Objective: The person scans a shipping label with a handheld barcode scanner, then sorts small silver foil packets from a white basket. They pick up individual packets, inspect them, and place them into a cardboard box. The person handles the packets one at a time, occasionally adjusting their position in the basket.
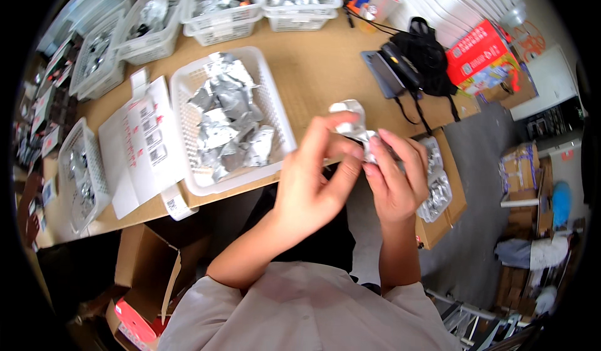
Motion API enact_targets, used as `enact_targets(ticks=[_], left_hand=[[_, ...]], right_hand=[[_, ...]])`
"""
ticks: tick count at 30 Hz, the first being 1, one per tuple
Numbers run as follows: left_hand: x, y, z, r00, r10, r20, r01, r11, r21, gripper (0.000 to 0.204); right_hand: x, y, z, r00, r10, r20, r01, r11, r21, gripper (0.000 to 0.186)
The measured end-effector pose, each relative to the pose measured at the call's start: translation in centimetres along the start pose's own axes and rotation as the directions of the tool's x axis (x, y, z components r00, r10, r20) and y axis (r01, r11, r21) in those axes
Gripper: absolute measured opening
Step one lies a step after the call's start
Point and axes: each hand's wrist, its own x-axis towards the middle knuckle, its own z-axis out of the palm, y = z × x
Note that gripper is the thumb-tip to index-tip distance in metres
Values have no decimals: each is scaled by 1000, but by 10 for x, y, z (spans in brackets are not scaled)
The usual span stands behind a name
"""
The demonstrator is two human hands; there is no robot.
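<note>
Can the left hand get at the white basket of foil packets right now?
Probably not at once: left hand and right hand both pinch a silver foil packet. The white basket sits close, unobstructed.

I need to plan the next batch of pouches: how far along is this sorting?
Done: the white plastic basket on the wooden table already holds a heap of silver foil pouches. In hand: the left hand and right hand pinch one small silver foil pouch. Left: more pouches in the cardboard box.
</note>
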Motion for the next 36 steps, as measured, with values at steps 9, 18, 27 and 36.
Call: enact_targets(ticks=[9, 18, 27, 36], left_hand=[[-32, 3, -47, 746, 666, 24, -503, 539, 676, 35], [-73, -7, -135, 829, 536, -162, -140, 478, 867, 36], [-79, -23, -144, 924, 342, -172, -9, 469, 883, 44], [-87, -18, -145, 933, 164, -321, 14, 873, 488, 65]], right_hand=[[32, 17, 45, 999, 21, -25, -22, 1000, -18, 11], [59, 86, 142, 898, 225, 378, -146, 963, -225, 25], [77, -77, 108, 889, -244, 388, 53, 895, 443, 25], [76, -93, 110, 933, 134, 333, -310, 770, 558, 5]])
